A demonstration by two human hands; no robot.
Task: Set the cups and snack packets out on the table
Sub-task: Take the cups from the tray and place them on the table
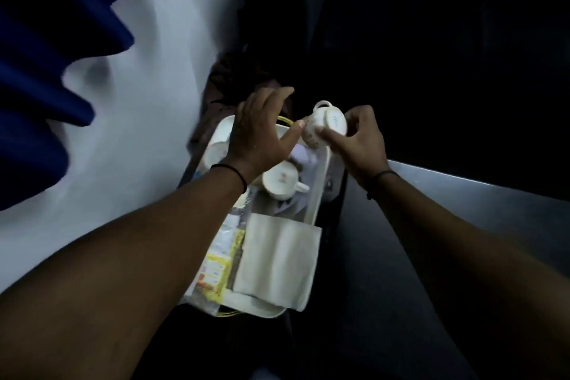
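While the scene is dim and partly blurred, both bare arms reach forward over a white tray (320,182) that lies lengthwise between them. The right hand (357,145) holds a white cup (324,125) in the air just above the tray's far right corner; the cup is tipped over so its base faces the camera and its handle points up and to the far side, with the thumb and fingers (327,134) pinched around its body. The left hand (259,133) hangs over the far left part of the tray with its fingers spread wide, gripping nothing; its thumb tip is just beside the lifted cup, and whether it touches cannot be told. Each wrist wears a dark band.

In the tray, a second cup (282,183) lies in the middle near the left wrist, its handle pointing right. Another white cup (217,151) shows partly at the far left, half hidden by the left hand. Along the tray's left side lie yellow snack packets (216,274), and to their right a folded pale cloth (277,259) covers the near end, overhanging the near right rim.

A blue curtain (46,55) hangs at far left.
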